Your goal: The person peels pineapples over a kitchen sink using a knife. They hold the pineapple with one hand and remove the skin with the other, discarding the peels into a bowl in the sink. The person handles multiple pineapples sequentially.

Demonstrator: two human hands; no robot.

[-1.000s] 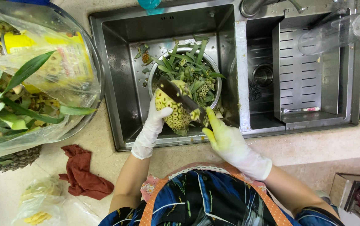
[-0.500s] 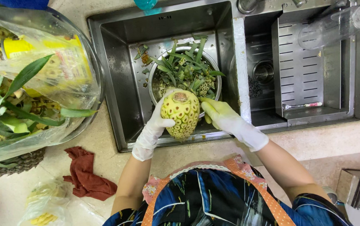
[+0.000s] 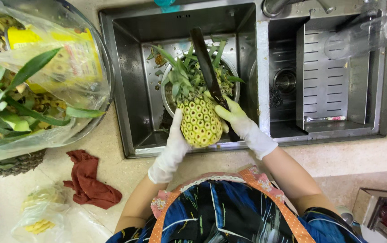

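Pineapple is held over the front of the left sink basin, crown pointing away from me into the metal bowl of leafy trimmings that sits in that basin. My left hand, white glove, fingers curled closed around the left side of the pineapple, gripping it. My right hand, yellowish glove, fingers closed tight on the handle of a dark knife; hand touches the right side of the pineapple. Blade runs away from me, laid across the crown leaves, tip over the far rim of the bowl.

Right of the pineapple: second basin with a slotted steel tray, a small pale utensil lying at its near edge. Left of the pineapple, on the counter: big clear plastic bag full of peel and green leaves, a whole pineapple partly under it. Near-left: crumpled dark red cloth, then a smaller plastic bag with yellow bits.
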